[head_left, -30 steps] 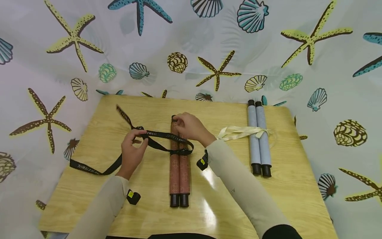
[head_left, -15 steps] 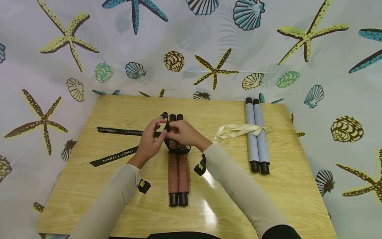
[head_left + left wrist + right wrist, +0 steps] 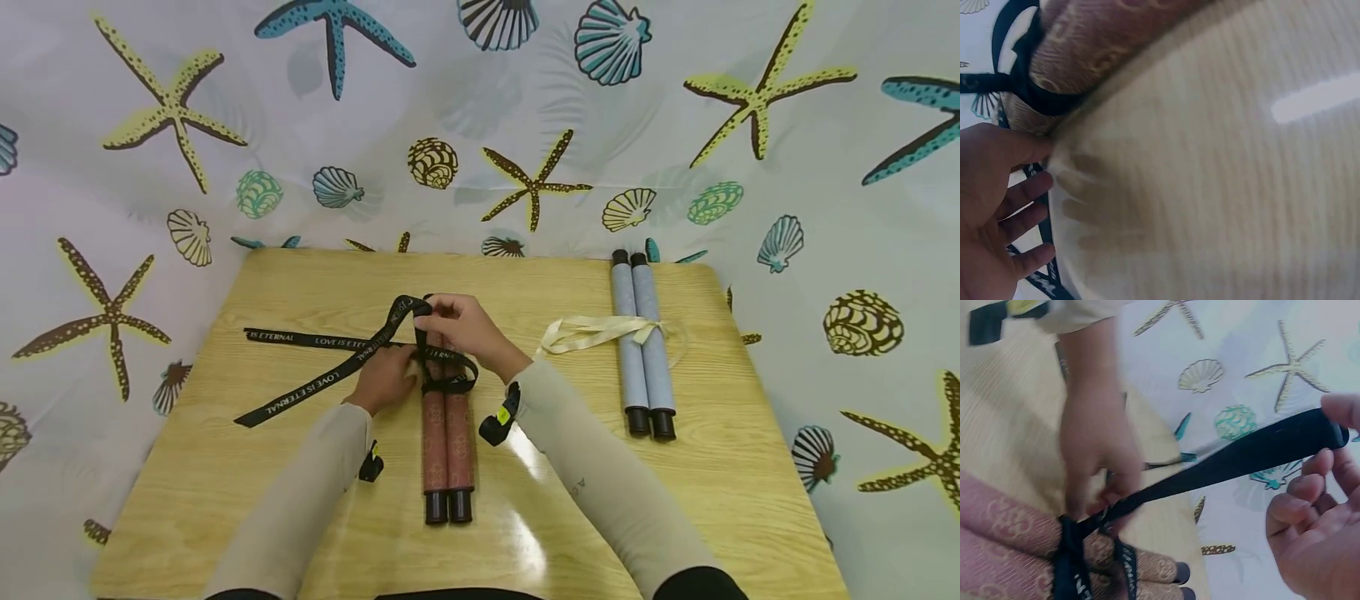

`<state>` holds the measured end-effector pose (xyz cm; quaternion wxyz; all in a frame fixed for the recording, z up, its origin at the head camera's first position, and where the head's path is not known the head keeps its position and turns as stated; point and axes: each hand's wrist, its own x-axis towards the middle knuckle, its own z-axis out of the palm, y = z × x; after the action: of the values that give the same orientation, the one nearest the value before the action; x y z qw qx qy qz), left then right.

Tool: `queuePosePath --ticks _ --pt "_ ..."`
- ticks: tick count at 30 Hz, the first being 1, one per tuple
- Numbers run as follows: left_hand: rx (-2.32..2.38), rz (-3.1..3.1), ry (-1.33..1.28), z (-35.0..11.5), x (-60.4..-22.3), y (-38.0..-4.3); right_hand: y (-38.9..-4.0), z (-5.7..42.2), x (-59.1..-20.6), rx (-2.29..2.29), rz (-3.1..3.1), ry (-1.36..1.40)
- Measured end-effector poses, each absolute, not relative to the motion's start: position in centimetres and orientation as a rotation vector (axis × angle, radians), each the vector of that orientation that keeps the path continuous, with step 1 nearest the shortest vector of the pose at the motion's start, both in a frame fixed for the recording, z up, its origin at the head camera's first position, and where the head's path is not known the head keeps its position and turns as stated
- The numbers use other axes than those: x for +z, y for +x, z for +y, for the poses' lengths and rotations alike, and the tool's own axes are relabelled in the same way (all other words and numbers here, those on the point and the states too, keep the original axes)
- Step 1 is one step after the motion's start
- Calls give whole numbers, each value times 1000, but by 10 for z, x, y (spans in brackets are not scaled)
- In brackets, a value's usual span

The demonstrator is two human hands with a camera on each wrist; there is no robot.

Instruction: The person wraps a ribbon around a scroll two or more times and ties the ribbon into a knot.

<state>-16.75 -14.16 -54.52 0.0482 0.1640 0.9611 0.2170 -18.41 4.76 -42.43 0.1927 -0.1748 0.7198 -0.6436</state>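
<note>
A reddish-brown patterned scroll (image 3: 447, 437), two rolls side by side with dark end caps, lies in the middle of the table. Round its upper part goes a black ribbon (image 3: 307, 389) printed with white letters, its two tails trailing left. My right hand (image 3: 472, 329) pinches a raised loop of the ribbon above the scroll's far end; in the right wrist view the ribbon (image 3: 1247, 456) stretches taut from the scroll to those fingers. At the scroll's left side is my left hand (image 3: 385, 379), fingertips by the crossing ribbon. In the left wrist view its fingers (image 3: 1025, 219) are spread and loosely bent.
On the right of the wooden table (image 3: 555, 492) lies a pale blue scroll (image 3: 643, 375) tied with a cream ribbon (image 3: 585, 333). A white cloth (image 3: 465, 100) printed with shells and starfish hangs behind the table and at both sides.
Both hands first held the ribbon apart, then met over the scroll's far end. Since then my left hand has left the loop and dropped lower beside the scroll, while my right keeps the ribbon.
</note>
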Motion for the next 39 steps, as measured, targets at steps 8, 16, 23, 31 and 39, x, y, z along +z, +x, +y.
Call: queuePosePath --ticks 8,16,23,31,39 --pt "744 2956 392 -147 -547 -161 -189 41 -414 -1829 2068 -379" --pt "1415 3310 262 -148 -520 -152 -190 32 -414 -1748 2128 -458" --pt "1761 2580 343 -142 -492 -148 -194 24 -415 -1775 2122 -465" --pt "1959 2455 211 -145 -495 -147 -201 24 -442 -1815 2024 -417" --pt "1937 2406 129 -146 -497 -146 -186 26 -492 -1106 2775 -465"
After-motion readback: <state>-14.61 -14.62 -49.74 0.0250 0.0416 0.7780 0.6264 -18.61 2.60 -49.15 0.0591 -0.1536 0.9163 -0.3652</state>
